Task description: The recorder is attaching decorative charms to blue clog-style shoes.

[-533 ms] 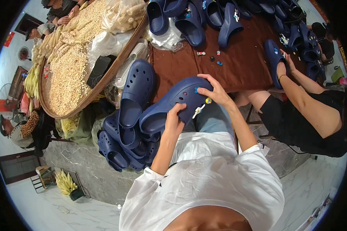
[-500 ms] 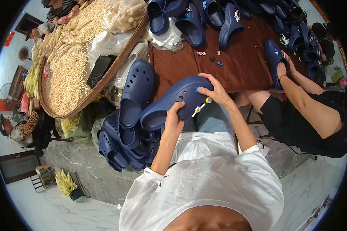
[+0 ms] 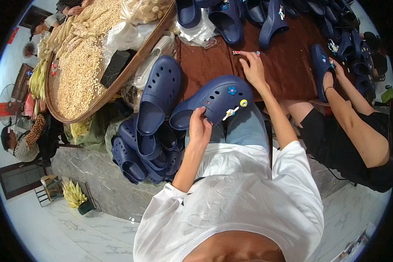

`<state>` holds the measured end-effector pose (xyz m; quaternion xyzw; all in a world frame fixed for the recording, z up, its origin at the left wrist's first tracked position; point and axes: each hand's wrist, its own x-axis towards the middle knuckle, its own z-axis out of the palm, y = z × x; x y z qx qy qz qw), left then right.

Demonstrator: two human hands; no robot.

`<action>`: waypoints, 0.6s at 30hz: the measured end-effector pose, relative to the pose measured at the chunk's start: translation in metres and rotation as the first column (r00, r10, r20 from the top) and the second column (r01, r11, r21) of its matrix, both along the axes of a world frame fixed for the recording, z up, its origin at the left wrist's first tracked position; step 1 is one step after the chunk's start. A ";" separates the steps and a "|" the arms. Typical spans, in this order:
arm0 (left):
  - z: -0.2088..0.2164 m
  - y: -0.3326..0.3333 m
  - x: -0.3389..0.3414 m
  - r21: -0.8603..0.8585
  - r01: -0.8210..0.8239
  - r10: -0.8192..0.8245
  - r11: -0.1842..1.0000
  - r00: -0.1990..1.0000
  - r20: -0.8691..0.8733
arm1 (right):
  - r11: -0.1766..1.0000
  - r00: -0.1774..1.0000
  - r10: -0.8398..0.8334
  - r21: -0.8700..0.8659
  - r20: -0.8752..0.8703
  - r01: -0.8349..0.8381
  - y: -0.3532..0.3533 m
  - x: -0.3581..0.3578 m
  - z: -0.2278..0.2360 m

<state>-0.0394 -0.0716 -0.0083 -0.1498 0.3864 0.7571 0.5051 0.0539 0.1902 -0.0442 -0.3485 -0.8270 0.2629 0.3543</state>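
Held at the heel end by the left hand (image 3: 199, 129), fingers closed around its rim: a navy clog (image 3: 212, 101), lying across the lap in pale jeans, toe toward the brown surface (image 3: 288, 61), three small charms on its upper, a blue flower, a yellow round one and a white strip. Beyond the clog's toe, stretched out flat on the brown surface with fingers spread and loose, gripping nothing: the right hand (image 3: 252, 69), fingertips beside a few tiny charm pieces (image 3: 245, 53) too small to make out. Left of the clog, leaning toe up: another navy clog (image 3: 159, 98) atop a heap of more clogs (image 3: 142, 153), the lower ones half buried and hard to count. Farther left of the clog: a wide woven tray (image 3: 74, 114) of pale grain, cut off at the top edge. Right of the clog: a co-worker's hand (image 3: 332, 75) pressed on a further clog (image 3: 321, 65), body in black partly cut off by the dark rim. Far edge of the surface: more clogs, cropped by the frame.
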 end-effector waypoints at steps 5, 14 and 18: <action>0.004 -0.001 0.000 0.012 -0.011 0.011 1.000 1.000 -0.001 | 0.966 0.969 -0.040 0.257 0.245 -0.025 0.022 -0.024 -0.015; 0.006 0.004 -0.001 0.007 -0.010 0.010 1.000 1.000 0.000 | 0.997 0.989 0.050 0.048 0.139 -0.057 0.002 -0.018 0.011; 0.012 0.003 -0.001 -0.007 -0.007 0.007 1.000 1.000 0.013 | 0.975 0.989 0.108 -0.184 -0.096 -0.125 -0.075 -0.007 0.088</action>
